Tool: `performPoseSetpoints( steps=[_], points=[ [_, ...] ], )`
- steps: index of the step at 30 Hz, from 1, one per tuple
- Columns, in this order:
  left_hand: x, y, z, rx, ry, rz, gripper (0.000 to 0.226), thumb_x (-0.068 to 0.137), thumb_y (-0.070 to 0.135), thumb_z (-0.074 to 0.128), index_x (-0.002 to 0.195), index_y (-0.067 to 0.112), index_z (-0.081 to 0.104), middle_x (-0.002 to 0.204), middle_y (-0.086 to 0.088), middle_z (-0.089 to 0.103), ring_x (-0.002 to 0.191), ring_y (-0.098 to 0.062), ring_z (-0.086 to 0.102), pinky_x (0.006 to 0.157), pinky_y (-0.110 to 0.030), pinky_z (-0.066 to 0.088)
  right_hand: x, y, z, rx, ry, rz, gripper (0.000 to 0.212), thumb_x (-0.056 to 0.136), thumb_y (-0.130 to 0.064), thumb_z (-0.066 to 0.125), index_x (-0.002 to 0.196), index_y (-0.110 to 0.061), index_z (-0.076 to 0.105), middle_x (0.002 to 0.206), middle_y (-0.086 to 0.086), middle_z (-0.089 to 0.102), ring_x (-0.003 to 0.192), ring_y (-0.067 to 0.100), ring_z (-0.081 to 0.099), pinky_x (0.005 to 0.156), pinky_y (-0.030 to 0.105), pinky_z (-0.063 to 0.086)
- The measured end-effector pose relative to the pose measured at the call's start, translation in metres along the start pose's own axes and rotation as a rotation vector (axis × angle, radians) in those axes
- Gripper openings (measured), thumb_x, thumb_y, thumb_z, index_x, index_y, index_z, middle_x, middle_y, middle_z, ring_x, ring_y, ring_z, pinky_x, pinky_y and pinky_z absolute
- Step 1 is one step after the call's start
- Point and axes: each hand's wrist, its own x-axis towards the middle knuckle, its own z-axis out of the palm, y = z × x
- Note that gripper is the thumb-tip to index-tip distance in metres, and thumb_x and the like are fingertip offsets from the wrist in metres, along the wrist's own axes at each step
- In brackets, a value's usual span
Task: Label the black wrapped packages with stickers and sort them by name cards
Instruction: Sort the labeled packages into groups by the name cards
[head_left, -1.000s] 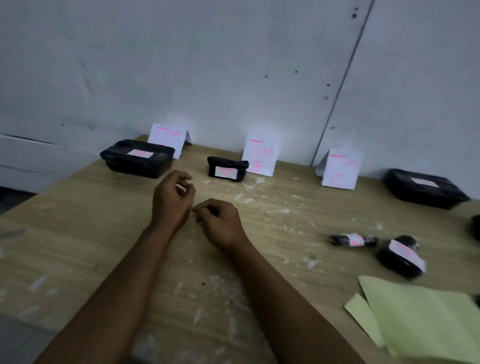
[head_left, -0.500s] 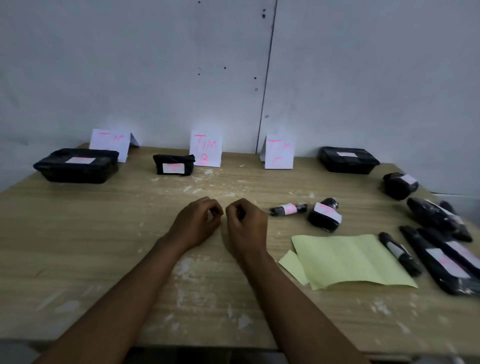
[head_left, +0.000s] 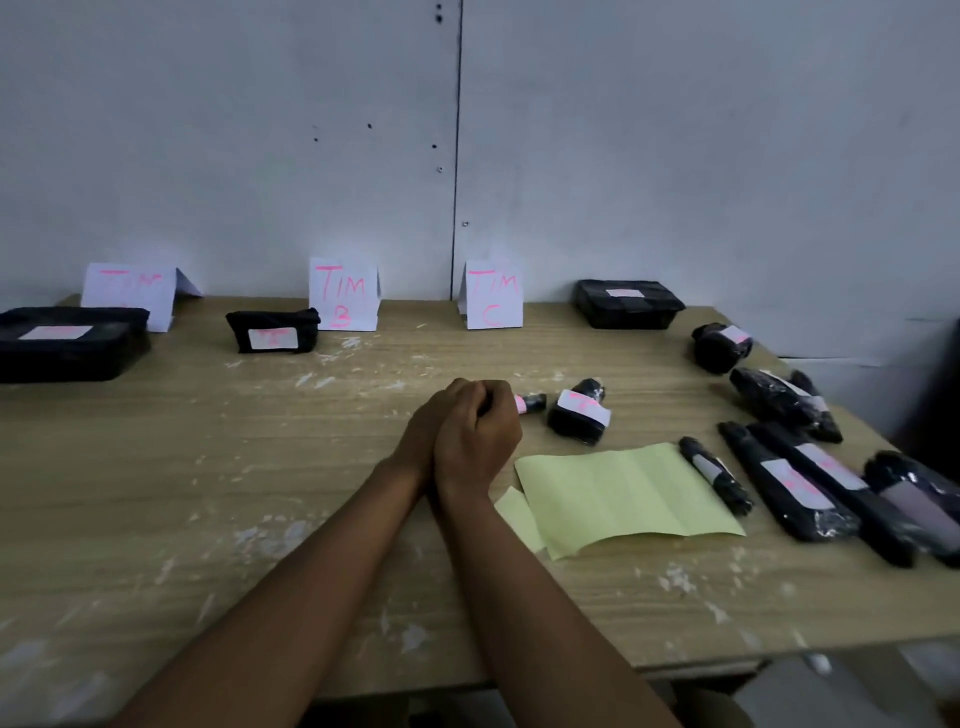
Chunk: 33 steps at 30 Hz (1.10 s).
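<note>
Spanning the scene, the wooden table (head_left: 156, 493) bears three folded name cards along its far edge: the left card (head_left: 132, 291), the TIM B card (head_left: 343, 293) and the TIM C card (head_left: 493, 296). A big black tray package (head_left: 70, 345) sits far left, a box package (head_left: 272, 330) just left of TIM B, another tray package (head_left: 628, 304) right of TIM C. Long wrapped packages (head_left: 800, 488) crowd the right edge beside yellow-green backing paper (head_left: 623, 493). Mid-table, the left hand (head_left: 428, 428) and right hand (head_left: 478, 431) press together, fingers curled; whether they hold anything I cannot tell. A small labelled roll (head_left: 530, 402) lies just right of them.
</note>
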Motion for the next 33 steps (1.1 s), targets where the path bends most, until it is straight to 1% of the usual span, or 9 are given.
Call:
performPoseSetpoints(
  steps=[2,6,9,15,19,22,28,31,33],
  points=[
    [0.004,0.0,0.002,0.056,-0.015,0.02,0.081,0.068,0.059,0.026,0.104,-0.004,0.062,0.109,-0.021,0.064,0.101,-0.035,0.059,0.086,-0.047,0.047,0.002,-0.001,-0.001,0.008,0.057,-0.026,0.018,0.091,-0.011,0.05,0.074,-0.008,0.056,0.072,-0.003,0.056,0.067,0.006,0.042,0.062,0.021,0.026],
    [0.011,-0.005,0.005,0.201,-0.026,0.027,0.034,0.094,0.029,0.047,0.1,0.001,0.065,0.104,-0.015,0.068,0.096,-0.031,0.062,0.078,-0.039,0.046,0.005,0.003,0.001,-0.001,0.085,-0.047,0.017,0.087,-0.019,0.044,0.074,-0.011,0.052,0.075,0.004,0.058,0.071,0.014,0.045,0.065,0.023,0.027],
    [0.014,-0.017,0.005,0.171,-0.008,0.021,0.011,0.093,0.021,0.054,0.088,0.02,0.063,0.096,-0.003,0.067,0.091,-0.025,0.062,0.07,-0.031,0.043,0.008,0.009,0.002,-0.042,0.062,0.01,0.018,0.088,-0.022,0.042,0.074,-0.014,0.05,0.08,0.009,0.062,0.078,0.025,0.053,0.068,0.028,0.03],
    [0.014,-0.036,-0.006,0.134,0.048,-0.007,0.021,0.087,0.016,0.064,0.107,0.02,0.07,0.105,0.004,0.07,0.089,-0.013,0.061,0.068,-0.02,0.042,0.011,0.012,0.002,-0.119,0.015,0.085,0.015,0.095,-0.013,0.047,0.083,-0.01,0.055,0.089,0.004,0.058,0.089,0.027,0.055,0.079,0.039,0.042],
    [0.006,-0.054,-0.026,0.1,0.118,-0.056,0.017,0.087,0.025,0.069,0.104,0.022,0.071,0.1,0.006,0.071,0.081,-0.012,0.061,0.073,-0.028,0.048,0.013,0.011,0.002,-0.173,-0.022,0.102,0.012,0.095,-0.014,0.048,0.092,-0.008,0.059,0.099,0.008,0.058,0.096,0.027,0.054,0.079,0.033,0.036],
    [-0.004,-0.067,-0.046,0.107,0.133,-0.067,0.017,0.088,0.023,0.07,0.105,0.022,0.072,0.102,0.006,0.072,0.086,-0.013,0.063,0.078,-0.031,0.05,0.011,0.014,0.003,-0.328,-0.142,0.078,0.016,0.092,-0.019,0.054,0.106,-0.013,0.06,0.108,0.008,0.057,0.104,0.028,0.053,0.084,0.036,0.037],
    [-0.028,-0.083,-0.071,0.061,0.126,-0.084,0.024,0.086,0.009,0.069,0.105,0.024,0.068,0.102,0.007,0.067,0.095,-0.008,0.062,0.082,-0.018,0.047,0.006,0.017,0.001,-0.687,-0.489,-0.128,0.047,0.089,-0.02,0.054,0.134,-0.036,0.051,0.128,0.004,0.047,0.119,0.027,0.042,0.094,0.039,0.037],
    [-0.032,-0.09,-0.071,0.08,0.119,-0.059,0.028,0.086,0.011,0.069,0.11,0.025,0.067,0.105,0.006,0.067,0.101,-0.013,0.062,0.091,-0.036,0.051,0.001,0.016,0.004,-0.636,-0.569,-0.243,0.053,0.084,-0.014,0.054,0.129,-0.042,0.056,0.135,0.001,0.041,0.119,0.028,0.037,0.092,0.038,0.037],
    [-0.032,-0.094,-0.071,0.109,0.113,-0.047,0.03,0.087,0.016,0.068,0.115,0.027,0.066,0.105,0.007,0.065,0.102,-0.016,0.061,0.09,-0.043,0.051,-0.003,0.017,0.005,-0.648,-0.632,-0.285,0.044,0.088,-0.021,0.054,0.126,-0.043,0.059,0.141,-0.001,0.036,0.123,0.027,0.032,0.094,0.037,0.033]
  ],
)
